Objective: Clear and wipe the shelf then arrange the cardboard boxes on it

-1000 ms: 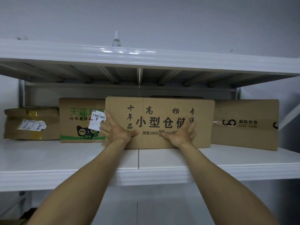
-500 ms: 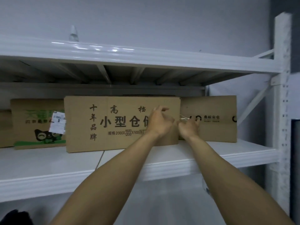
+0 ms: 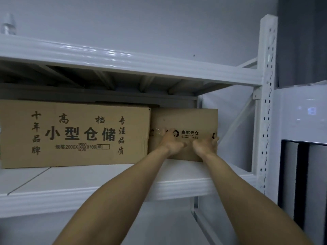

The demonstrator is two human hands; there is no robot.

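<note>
Left hand (image 3: 172,145), right hand (image 3: 205,146) on cardboard box (image 3: 185,119)

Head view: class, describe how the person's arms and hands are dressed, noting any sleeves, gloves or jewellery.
The left forearm and right forearm are bare, with no sleeve in view down to the frame's lower edge. The left hand and right hand wear no gloves, and no watch, bracelet or ring shows.

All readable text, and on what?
"小型仓储": large box
"十年品牌": same, left
"高档": same, top
"专注品质": same, right
"规格2000X1500/1200X500": same, bottom; boxed mark blurred
"鑫航云仓": small box; subline unreadable
</note>
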